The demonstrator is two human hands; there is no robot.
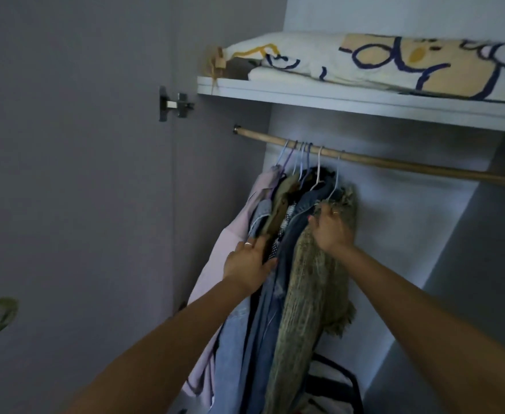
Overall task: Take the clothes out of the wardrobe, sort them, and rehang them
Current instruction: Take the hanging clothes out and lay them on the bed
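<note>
Several garments hang bunched on thin hangers (302, 158) at the left end of a wooden rail (394, 164) inside the open wardrobe. Outermost on the left is a pale pink garment (230, 243), then denim pieces (263, 309), and on the right an olive shaggy knit (311, 294). My left hand (249, 264) reaches into the bunch, fingers curled round the edge of the denim and dark clothes. My right hand (330, 230) grips the top of the olive knit near its hanger.
A white shelf (334, 98) above the rail carries a folded cream, yellow and navy blanket (394, 64). The grey wardrobe door (81, 174) stands open on the left with a hinge (173, 104). A dark-strapped white bag (331, 386) sits on the wardrobe floor.
</note>
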